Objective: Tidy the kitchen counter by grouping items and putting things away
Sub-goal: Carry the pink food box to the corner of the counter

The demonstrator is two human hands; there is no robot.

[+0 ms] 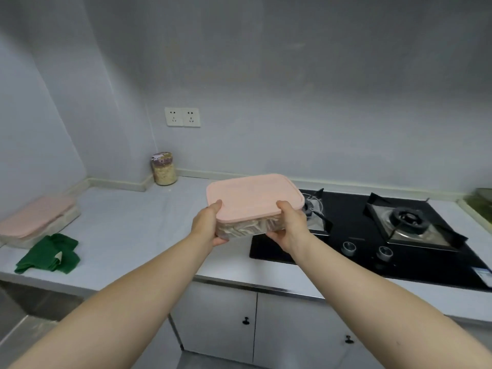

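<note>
The held box (247, 227) is clear with a pink lid (253, 195). The counter (127, 222) is pale grey-white; at its left edge a second box (40, 219) is pink over cream, beside a dark green cloth (50, 254). The hob (346, 209) is black. The cabinet doors (218, 315) are white, their knobs (245, 320) black.

Grey wall (292, 75), twin sockets (182, 117), white cabinets (218, 315) (black knobs (246, 320)), black hob (346, 211)

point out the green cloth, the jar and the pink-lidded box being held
green cloth (49, 253), head view, middle of the folded fabric
jar (164, 173), head view, its glass side
held box (253, 197), head view, top of its pink lid
</note>
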